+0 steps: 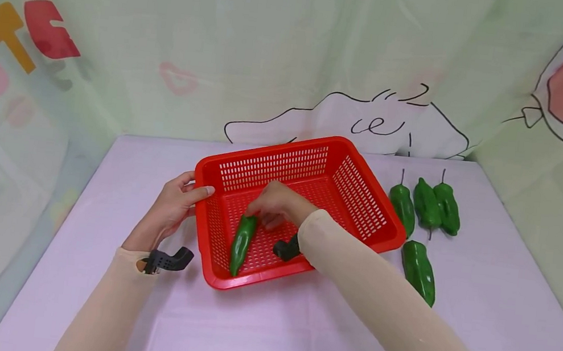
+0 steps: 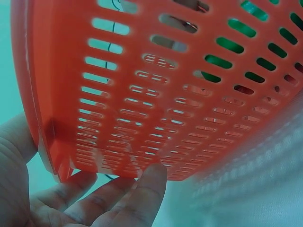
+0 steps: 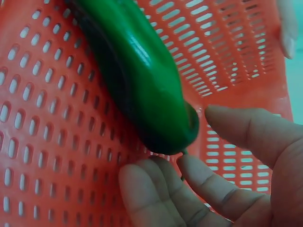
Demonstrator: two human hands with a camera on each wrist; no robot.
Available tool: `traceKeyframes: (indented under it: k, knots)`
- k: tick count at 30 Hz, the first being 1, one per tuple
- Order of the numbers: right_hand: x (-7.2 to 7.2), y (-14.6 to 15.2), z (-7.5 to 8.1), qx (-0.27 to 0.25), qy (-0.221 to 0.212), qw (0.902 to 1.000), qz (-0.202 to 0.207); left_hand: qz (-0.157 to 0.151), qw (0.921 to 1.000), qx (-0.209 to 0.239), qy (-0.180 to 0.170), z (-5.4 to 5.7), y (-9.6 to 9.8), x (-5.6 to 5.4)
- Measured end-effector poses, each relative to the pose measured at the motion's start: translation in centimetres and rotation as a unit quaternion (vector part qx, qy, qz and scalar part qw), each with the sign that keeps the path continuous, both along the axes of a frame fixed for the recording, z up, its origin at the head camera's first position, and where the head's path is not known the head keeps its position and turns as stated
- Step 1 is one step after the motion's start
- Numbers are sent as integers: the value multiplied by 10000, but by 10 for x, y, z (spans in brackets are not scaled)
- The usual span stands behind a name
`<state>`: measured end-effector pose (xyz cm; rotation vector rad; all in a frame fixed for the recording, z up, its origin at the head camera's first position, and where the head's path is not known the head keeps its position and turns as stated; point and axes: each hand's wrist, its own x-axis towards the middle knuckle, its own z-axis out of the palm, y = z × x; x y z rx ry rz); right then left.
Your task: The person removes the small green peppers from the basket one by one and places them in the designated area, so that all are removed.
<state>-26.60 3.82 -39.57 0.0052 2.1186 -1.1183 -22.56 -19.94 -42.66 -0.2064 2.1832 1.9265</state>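
Note:
A red plastic basket (image 1: 386, 245) with slotted walls stands on the table, turned slightly. My left hand (image 1: 171, 208) grips its left rim, thumb over the top and the other fingers along the outer wall, as the left wrist view also shows. Inside the basket, a long green pepper (image 1: 242, 246) lies near the left wall. At the pepper's stem end is my right hand (image 1: 281, 203). In the right wrist view its thumb (image 3: 232, 125) and fingertips are spread apart around the stem end of the pepper (image 3: 151, 90), not closed on it.
Right of the basket lie several more green peppers: one close to the rim (image 1: 401, 208), a pair of peppers (image 1: 427, 206) behind, and one nearer pepper (image 1: 418, 270) partly behind the right sleeve. A pale cloth covers the table (image 1: 233, 336); printed fabric (image 1: 275, 43) hangs behind.

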Motion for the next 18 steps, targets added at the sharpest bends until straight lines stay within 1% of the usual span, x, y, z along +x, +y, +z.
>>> traceKeyframes:
  k: [10, 18]
  knots:
    - [3, -11, -6, 7, -69, 9996, 257, 17, 10000, -8, 6, 2, 1, 1]
    - [5, -21, -6, 39, -60, 9984, 552, 2, 10000, 25, -16, 1, 0, 0]
